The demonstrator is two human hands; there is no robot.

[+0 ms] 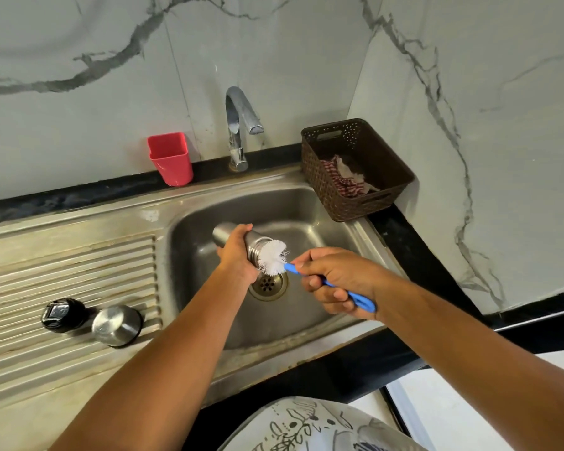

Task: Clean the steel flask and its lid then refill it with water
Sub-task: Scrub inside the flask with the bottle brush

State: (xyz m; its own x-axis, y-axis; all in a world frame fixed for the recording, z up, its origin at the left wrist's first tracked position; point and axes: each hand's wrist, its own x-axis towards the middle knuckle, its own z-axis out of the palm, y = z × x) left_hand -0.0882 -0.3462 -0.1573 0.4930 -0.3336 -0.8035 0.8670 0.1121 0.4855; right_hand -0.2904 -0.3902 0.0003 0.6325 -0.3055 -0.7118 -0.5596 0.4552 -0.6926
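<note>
- A home kitchen: a steel sink lies beneath the left hand and right hand, its ridged drainboard left of them.
- Beyond both hands a chrome tap rises from a black counter against marble-veined wall tiles.
- Beyond the right hand, a brown basket holds a cloth.

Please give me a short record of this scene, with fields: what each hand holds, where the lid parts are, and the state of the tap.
left hand: grips the steel flask, tilted over the sink, mouth towards the right
right hand: grips the blue bottle brush, white bristles at the flask's mouth
lid parts: steel cap and black stopper, side by side on the drainboard
tap: no water seen running
</note>
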